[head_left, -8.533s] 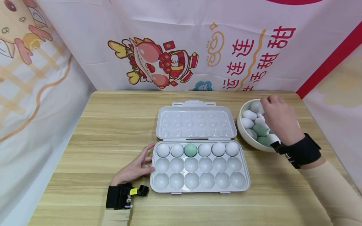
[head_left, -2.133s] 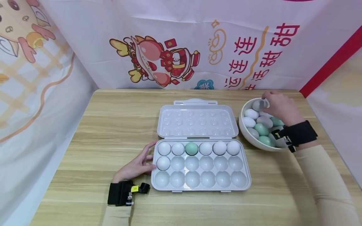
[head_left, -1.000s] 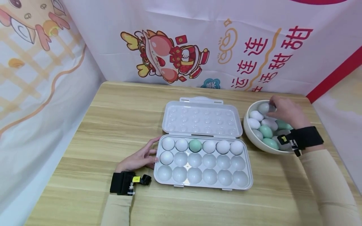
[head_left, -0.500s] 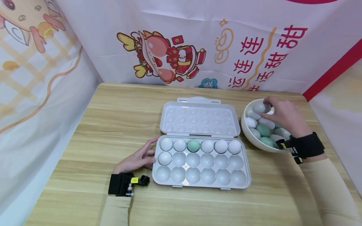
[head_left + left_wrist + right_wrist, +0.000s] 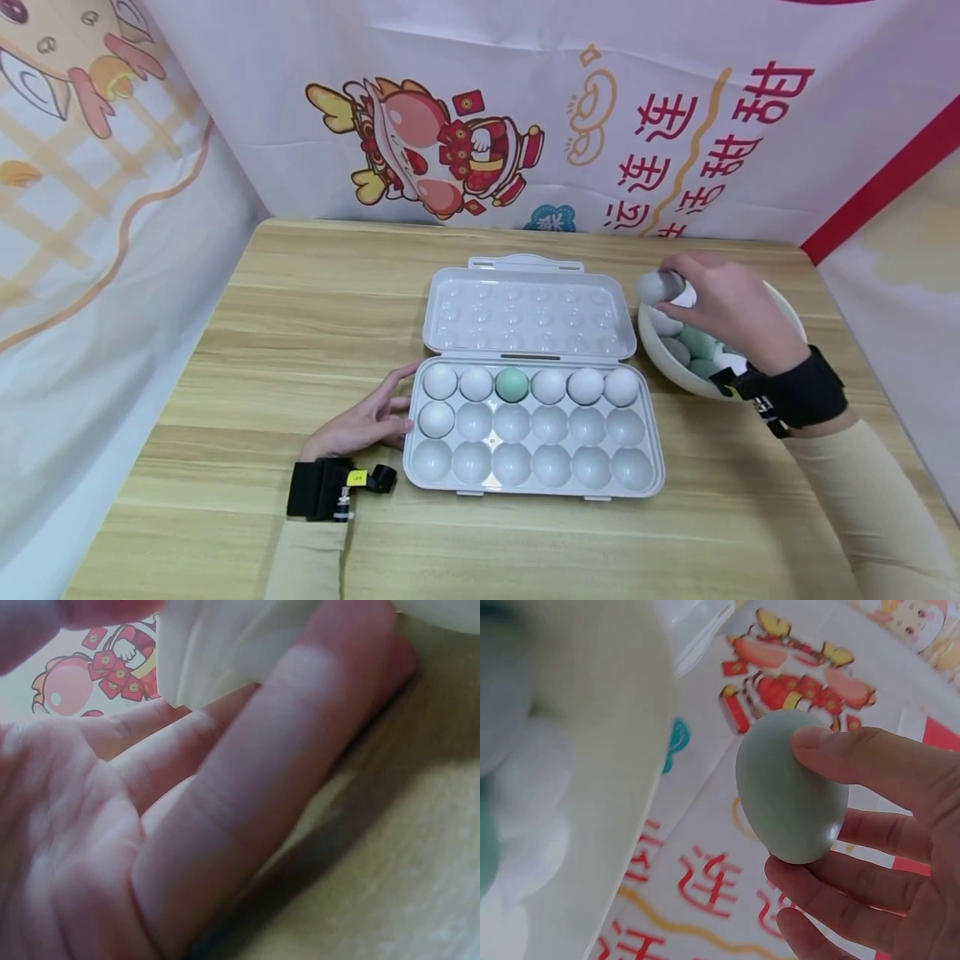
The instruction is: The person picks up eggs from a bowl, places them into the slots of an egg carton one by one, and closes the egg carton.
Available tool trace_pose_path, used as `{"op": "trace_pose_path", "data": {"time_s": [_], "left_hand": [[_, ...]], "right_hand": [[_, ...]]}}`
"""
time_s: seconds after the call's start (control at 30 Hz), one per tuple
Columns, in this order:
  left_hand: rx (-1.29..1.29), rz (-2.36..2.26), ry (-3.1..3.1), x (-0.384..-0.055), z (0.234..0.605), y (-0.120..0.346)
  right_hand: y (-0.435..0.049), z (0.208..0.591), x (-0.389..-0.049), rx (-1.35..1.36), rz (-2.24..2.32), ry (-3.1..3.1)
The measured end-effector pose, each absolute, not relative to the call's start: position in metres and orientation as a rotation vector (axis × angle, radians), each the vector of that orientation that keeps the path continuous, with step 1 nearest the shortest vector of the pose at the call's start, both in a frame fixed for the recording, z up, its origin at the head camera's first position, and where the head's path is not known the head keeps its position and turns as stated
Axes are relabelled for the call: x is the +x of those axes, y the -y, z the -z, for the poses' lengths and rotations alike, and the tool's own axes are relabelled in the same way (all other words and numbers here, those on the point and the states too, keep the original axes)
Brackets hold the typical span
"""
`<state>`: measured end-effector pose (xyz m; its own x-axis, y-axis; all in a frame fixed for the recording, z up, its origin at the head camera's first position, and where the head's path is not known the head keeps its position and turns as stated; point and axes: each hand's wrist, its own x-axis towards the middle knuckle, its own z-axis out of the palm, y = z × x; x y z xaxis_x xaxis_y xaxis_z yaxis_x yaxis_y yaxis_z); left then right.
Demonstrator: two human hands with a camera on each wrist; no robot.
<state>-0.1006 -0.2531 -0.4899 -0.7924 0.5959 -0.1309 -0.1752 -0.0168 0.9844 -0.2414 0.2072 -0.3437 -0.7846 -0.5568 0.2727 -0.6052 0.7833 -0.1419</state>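
Note:
My right hand pinches a pale grey-green egg between thumb and fingers, above the left rim of the cream bowl. White and green eggs lie in that bowl, partly hidden under the hand. An opened egg box lies mid-table, its lid folded back. White eggs and one green egg fill its back row. One white egg occupies the left cup of the middle row; the other cups hold nothing. My left hand rests at the box's left edge, fingers loosely extended against its side.
The wooden table meets a printed cloth along its back edge, with cloth on the left and right too. The bowl stands just right of the lid.
A white egg has come into the middle row's left cup since the earliest frame. My right hand has lifted the pale egg out of the bowl and moved left. The left hand stays put.

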Motion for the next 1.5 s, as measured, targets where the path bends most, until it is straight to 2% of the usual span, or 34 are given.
{"op": "trace_pose_path", "data": {"time_s": [0.33, 1.03, 1.5], "left_hand": [[0.413, -1.857, -1.750, -0.101, 0.490, 0.253], [0.422, -1.881, -1.709, -0.099, 0.489, 0.251], [0.418, -1.857, -1.744, -0.100, 0.490, 0.252]], "right_hand": [[-0.178, 0.348, -0.236, 1.100, -0.337, 2.629], [-0.132, 0.366, -0.195, 1.397, -0.279, 2.390], [-0.095, 0.363, -0.173, 1.572, -0.121, 2.360]]}}
